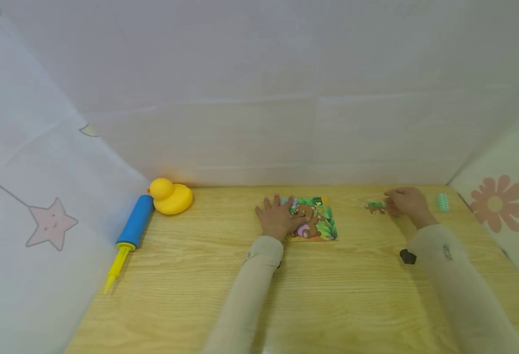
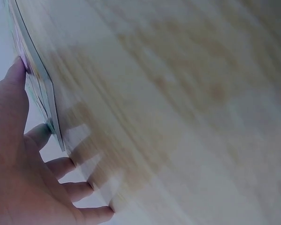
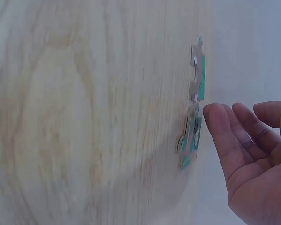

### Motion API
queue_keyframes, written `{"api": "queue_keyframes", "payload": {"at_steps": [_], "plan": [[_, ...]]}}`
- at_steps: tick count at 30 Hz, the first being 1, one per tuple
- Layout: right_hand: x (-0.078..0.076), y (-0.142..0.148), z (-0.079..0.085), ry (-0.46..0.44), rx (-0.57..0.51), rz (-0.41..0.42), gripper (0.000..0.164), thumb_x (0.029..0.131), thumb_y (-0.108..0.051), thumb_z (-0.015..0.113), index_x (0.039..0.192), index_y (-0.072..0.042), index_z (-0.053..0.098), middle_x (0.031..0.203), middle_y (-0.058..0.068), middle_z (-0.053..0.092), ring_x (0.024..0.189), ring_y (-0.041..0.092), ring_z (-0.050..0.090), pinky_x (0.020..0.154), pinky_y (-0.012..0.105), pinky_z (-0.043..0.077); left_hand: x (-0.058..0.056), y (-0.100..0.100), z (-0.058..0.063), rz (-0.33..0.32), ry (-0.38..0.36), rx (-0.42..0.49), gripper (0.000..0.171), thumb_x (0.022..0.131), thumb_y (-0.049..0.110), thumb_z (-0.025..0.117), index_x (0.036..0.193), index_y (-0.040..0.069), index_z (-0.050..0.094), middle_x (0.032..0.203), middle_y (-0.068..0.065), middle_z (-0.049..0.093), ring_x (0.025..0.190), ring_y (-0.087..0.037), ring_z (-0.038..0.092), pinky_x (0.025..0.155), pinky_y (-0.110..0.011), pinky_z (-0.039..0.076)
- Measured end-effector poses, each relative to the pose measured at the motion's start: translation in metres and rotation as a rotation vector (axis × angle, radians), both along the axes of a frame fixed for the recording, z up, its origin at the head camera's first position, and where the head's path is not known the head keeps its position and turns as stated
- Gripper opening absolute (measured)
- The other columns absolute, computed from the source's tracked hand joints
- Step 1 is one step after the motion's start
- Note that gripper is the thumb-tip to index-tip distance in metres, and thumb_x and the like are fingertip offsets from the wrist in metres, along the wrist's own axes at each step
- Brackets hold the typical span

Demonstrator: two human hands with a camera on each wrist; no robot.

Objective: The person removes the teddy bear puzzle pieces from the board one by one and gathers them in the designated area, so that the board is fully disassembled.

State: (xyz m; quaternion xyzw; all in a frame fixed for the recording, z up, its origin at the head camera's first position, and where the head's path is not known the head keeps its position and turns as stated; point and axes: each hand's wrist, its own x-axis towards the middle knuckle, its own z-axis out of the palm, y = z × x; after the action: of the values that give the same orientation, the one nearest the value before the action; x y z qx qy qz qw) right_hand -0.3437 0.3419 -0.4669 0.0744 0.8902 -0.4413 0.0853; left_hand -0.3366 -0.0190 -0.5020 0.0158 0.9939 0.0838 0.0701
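A picture puzzle (image 1: pixel 328 223) with a brown bear lies flat on the wooden table. My left hand (image 1: pixel 277 219) is spread over its left side. In the left wrist view, the thumb and index finger of this hand (image 2: pixel 18 150) touch the puzzle board (image 2: pixel 49 91), while the other fingertips rest on the wood. Farther right, small loose puzzle pieces (image 1: pixel 375 208) lie in a cluster. My right hand (image 1: pixel 406 202) hovers beside and over them. The right wrist view has its fingers (image 3: pixel 224 140) loosely bent close to the pieces (image 3: pixel 202 77), with nothing visible between thumb and fingers.
A yellow toy duck (image 1: pixel 171 197) sits at the back left, beside a blue and yellow hand pump (image 1: pixel 135 223). Near the right edge lies a mint-green studded block (image 1: pixel 443 202). A dark object (image 1: pixel 407 256) shows by the right sleeve. Cloth walls enclose the table's back and sides.
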Motion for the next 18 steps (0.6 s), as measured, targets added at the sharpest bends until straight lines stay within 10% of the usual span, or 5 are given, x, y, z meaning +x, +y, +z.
{"api": "queue_keyframes", "payload": {"at_steps": [18], "plan": [[-0.022, -0.122, -0.002, -0.016, -0.170, 0.138, 0.045, 0.107, -0.022, 0.048, 0.135, 0.012, 0.058, 0.126, 0.031, 0.066, 0.094, 0.022, 0.075, 0.086, 0.036, 0.062, 0.003, 0.002, 0.009, 0.000, -0.001, 0.046, 0.092, 0.081, 0.087, 0.052, 0.158, 0.040, 0.033, 0.168, -0.009, 0.027, 0.155, -0.044, 0.020, 0.117, -0.071, 0.023]]}}
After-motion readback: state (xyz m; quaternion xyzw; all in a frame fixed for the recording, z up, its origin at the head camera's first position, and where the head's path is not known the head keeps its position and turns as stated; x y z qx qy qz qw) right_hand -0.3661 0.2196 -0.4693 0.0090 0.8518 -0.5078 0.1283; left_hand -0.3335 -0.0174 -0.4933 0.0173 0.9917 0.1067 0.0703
